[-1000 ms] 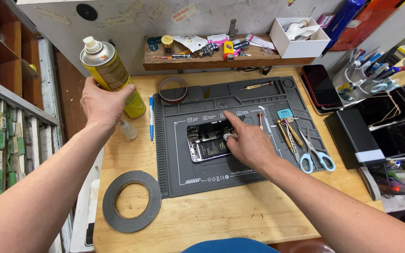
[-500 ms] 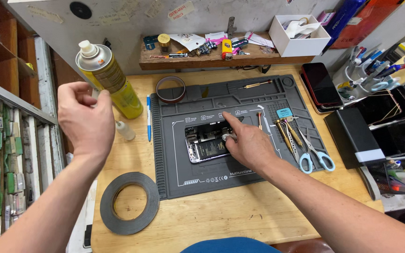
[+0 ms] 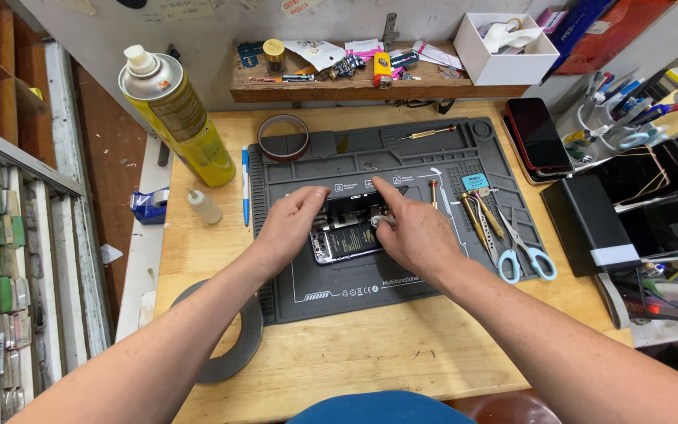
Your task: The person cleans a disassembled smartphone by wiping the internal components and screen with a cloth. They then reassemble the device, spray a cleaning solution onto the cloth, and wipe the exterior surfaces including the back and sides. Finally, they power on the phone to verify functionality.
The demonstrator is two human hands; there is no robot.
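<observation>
Hands meet over the opened smartphone (image 3: 348, 235) at the grey repair mat's (image 3: 402, 286) centre: left hand (image 3: 290, 225) steadies its nine o'clock edge, right hand (image 3: 411, 230) presses fingertips inside, neither grip closed around anything. Too much pressure could likely crack exposed parts or shift the phone.

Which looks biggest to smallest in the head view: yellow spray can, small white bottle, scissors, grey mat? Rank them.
1. Grey mat
2. Yellow spray can, though it stands taller, nearer the camera
3. Scissors
4. Small white bottle
</observation>
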